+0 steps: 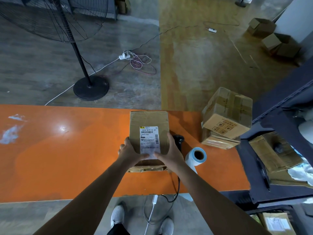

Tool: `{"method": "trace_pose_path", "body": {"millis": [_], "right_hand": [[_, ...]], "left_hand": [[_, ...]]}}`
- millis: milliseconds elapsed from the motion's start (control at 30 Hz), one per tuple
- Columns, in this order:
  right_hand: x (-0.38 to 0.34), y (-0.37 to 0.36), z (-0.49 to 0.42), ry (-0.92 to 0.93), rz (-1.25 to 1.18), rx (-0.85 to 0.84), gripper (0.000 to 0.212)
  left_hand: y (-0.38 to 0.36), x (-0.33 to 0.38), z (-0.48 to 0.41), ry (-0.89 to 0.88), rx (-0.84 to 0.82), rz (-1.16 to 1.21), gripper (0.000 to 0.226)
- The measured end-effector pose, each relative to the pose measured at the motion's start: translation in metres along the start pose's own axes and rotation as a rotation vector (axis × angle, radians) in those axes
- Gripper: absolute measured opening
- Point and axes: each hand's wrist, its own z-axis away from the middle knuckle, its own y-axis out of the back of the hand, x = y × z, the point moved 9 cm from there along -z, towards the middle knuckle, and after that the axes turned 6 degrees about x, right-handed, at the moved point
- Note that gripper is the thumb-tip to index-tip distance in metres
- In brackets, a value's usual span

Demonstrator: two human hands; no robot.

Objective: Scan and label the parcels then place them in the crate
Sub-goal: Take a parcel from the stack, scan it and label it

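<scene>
Reaching forward with both bare forearms, converging over the near edge of the tabletop (67,150). Gripping the parcel (149,121) from both sides: with the left hand (129,150) at its near left corner and the right hand (171,150) at its near right corner. Thumbs laid flat on top over the lower end of the label (149,139), fingers curled down the side walls. On or just above the tabletop, cannot tell which; right of centre, far end close to the far edge.

Brown corrugated card, creased and dented on top, taped along the near bottom seam. White printed paper with barcodes.

Just behind the right hand, a black scanner (179,139), mostly hidden, with its cable (177,185) trailing over the near edge. Just right of that hand, a roll (196,156): white, cylindrical, with a brown core.

At the right edge, two stacked boxes (227,116), the upper one tilted and overhanging. Wide bare orange gloss to the left, scuffed white near the left edge. Close beyond the right edge, a dark metal rack (279,112).
</scene>
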Motion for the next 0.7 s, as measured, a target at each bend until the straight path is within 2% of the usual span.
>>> {"method": "trace_pose_path", "body": {"millis": [67, 167, 233, 367, 500, 533, 633, 700], "right_hand": [[0.0, -0.004, 0.001, 0.027, 0.027, -0.053, 0.119], [0.001, -0.006, 0.001, 0.016, 0.086, -0.051, 0.126], [0.001, -0.006, 0.001, 0.018, 0.086, -0.055, 0.123], [0.0, -0.001, -0.001, 0.013, -0.006, 0.007, 0.097], [0.003, 0.004, 0.002, -0.056, -0.021, 0.094, 0.097], [0.003, 0.004, 0.003, -0.077, -0.035, 0.087, 0.092], [0.0, 0.006, 0.001, -0.066, -0.074, 0.048, 0.044], [-0.004, 0.011, 0.001, -0.06, -0.103, 0.05, 0.025]], "left_hand": [[0.0, 0.0, 0.001, -0.019, -0.027, -0.029, 0.122], [0.001, 0.0, 0.003, -0.02, 0.001, -0.041, 0.122], [0.0, 0.001, 0.003, -0.013, 0.006, -0.028, 0.119], [-0.001, -0.002, 0.0, 0.004, 0.0, 0.062, 0.098], [0.0, -0.009, 0.0, 0.01, 0.01, 0.135, 0.09], [-0.001, -0.009, 0.001, 0.009, -0.007, 0.19, 0.087], [0.001, -0.003, 0.006, -0.03, -0.028, 0.298, 0.07], [0.006, 0.004, 0.013, -0.034, -0.027, 0.345, 0.059]]}}
